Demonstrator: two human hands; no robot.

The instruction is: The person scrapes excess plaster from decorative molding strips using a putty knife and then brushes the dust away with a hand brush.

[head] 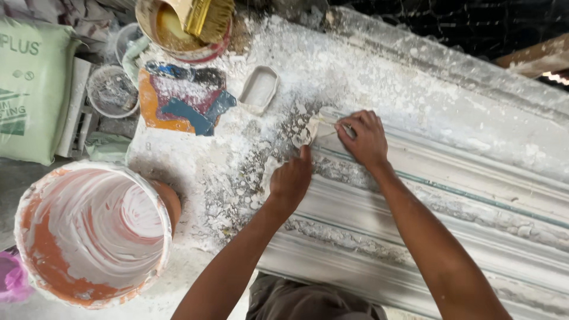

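A pale plaster scrap [308, 131] sits at the end of the long ribbed mould [450, 195], on the powder-strewn bench [367, 65]. The left hand [290, 181] presses it with fingers curled together, the forefinger tip on its lower edge; the right hand [364, 139] has its fingers pinched on the scrap's other side, where a thin strip seems to run under them — whether it is a tool or part of the cast I cannot tell.

The piece looks thin and brittle, so uneven pressure from the two hands could snap it or chip the mould's fine ridges. Loose flakes around the spot could also get pushed into the grooves.

Further out stand a small rectangular tray [259, 89], a paint-stained board [184, 98], a tub with a brush [204, 16] and a large bucket [89, 237] coated white inside — close enough to the left elbow that a wide pull back could knock it. A green sack [32, 89] lies at the far left.
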